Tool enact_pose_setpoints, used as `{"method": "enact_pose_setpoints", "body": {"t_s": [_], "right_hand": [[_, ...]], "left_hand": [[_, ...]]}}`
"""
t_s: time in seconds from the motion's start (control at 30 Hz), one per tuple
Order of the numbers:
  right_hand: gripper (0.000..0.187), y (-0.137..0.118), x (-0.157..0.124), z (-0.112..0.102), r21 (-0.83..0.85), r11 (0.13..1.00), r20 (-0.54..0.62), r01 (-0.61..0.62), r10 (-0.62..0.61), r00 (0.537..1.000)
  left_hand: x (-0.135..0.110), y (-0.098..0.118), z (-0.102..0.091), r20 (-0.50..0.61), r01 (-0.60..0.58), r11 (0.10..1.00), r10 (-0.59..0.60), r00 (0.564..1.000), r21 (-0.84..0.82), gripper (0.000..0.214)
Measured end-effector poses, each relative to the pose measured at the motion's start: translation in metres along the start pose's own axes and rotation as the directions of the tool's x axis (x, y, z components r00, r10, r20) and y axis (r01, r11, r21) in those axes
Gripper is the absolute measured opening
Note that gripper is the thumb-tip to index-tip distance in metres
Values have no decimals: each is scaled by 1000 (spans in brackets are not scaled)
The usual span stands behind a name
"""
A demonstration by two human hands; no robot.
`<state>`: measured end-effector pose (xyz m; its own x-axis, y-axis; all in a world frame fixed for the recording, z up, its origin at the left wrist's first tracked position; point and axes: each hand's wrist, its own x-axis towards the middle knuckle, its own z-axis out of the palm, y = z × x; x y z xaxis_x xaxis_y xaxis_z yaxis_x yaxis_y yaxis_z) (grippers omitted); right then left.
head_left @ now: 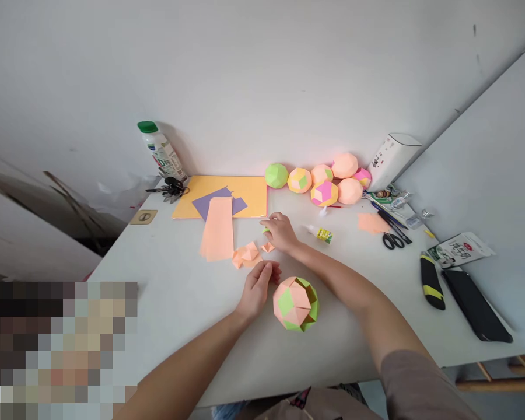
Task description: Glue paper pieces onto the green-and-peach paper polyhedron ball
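A half-built paper ball (296, 304) of peach and green folded pieces sits on the white table (175, 303) near its front edge. My left hand (256, 290) rests just left of the ball, its fingers curled loosely and nothing visible in them. Farther back, my right hand (280, 231) reaches over the table and pinches a small green paper piece (265, 230). Folded peach paper units (247, 255) lie between the two hands. A stack of peach paper strips (218, 234) lies to their left.
Several finished paper balls (324, 182) line the wall beside a white box (392, 160). Yellow and purple sheets (221, 197), keys (170, 189) and a bottle (161, 150) sit back left. A glue bottle (320, 233), scissors (392, 238), pens, a utility knife (432, 282) and a black case (475, 303) lie on the right.
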<state>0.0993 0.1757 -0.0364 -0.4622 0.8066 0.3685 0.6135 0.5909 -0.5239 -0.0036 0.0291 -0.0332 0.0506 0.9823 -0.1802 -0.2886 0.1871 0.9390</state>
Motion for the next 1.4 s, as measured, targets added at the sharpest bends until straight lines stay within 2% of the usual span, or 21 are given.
{"method": "enact_pose_setpoints", "body": {"t_s": [0.13, 0.23, 0.3, 0.4, 0.57, 0.7, 0.77, 0.93, 1.03, 1.1, 1.17, 1.2, 1.27, 1.33, 1.4], "right_hand": [[17, -14, -28, -34, 116, 993, -93, -21, 32, 995], [10, -24, -61, -60, 232, 973, -90, -5, 27, 996], [8, -28, -81, -68, 291, 957, -86, 3, 23, 996], [11, -30, -96, -66, 350, 937, -77, 14, 14, 997], [17, -26, -95, -57, 399, 913, -1, 89, -97, 995], [28, -21, -90, -61, 397, 906, 135, 147, -217, 967], [30, -20, -90, -63, 381, 908, 163, 174, -251, 954], [35, -24, -88, -67, 254, 921, 159, 296, -342, 926], [33, -19, -83, -83, 144, 912, 223, 383, -407, 886], [27, -11, -79, -100, 17, 931, 216, 365, -360, 908], [25, 2, -76, -116, -199, 960, 144, 198, -171, 975], [26, 9, -75, -122, -311, 947, 123, 85, -49, 991], [37, 23, -73, -128, -442, 888, 107, -127, 193, 975], [42, 37, -71, -125, -447, 873, 115, -195, 272, 955], [38, 45, -70, -118, -417, 880, 106, -228, 297, 949]], "left_hand": [[3, 0, -1, -32, 1, 998, -3, 999, -66, 33], [6, 3, 0, -41, -3, 995, -1, 999, -102, 35], [7, 6, 2, -3, 3, 994, -3, 1000, -110, 37], [7, 11, 5, 57, 20, 994, -14, 998, -106, 33], [9, 10, 4, -1, 47, 994, -48, 999, -98, 28], [11, 6, 2, -52, 78, 991, -84, 995, -105, 31], [12, 6, 2, -59, 89, 990, -96, 994, -111, 33], [10, 8, 3, -54, 132, 985, -139, 989, -115, 34], [9, 10, 3, -32, 175, 978, -179, 983, -118, 35], [9, 10, 3, -12, 199, 974, -201, 979, -112, 37], [10, 11, 3, 15, 210, 973, -209, 978, -96, 37], [10, 10, 3, 30, 210, 974, -208, 978, -90, 37], [10, 9, 4, 49, 204, 975, -200, 978, -90, 35], [10, 8, 4, 48, 197, 974, -192, 980, -109, 34], [10, 8, 4, 41, 189, 973, -185, 982, -129, 34]]}}
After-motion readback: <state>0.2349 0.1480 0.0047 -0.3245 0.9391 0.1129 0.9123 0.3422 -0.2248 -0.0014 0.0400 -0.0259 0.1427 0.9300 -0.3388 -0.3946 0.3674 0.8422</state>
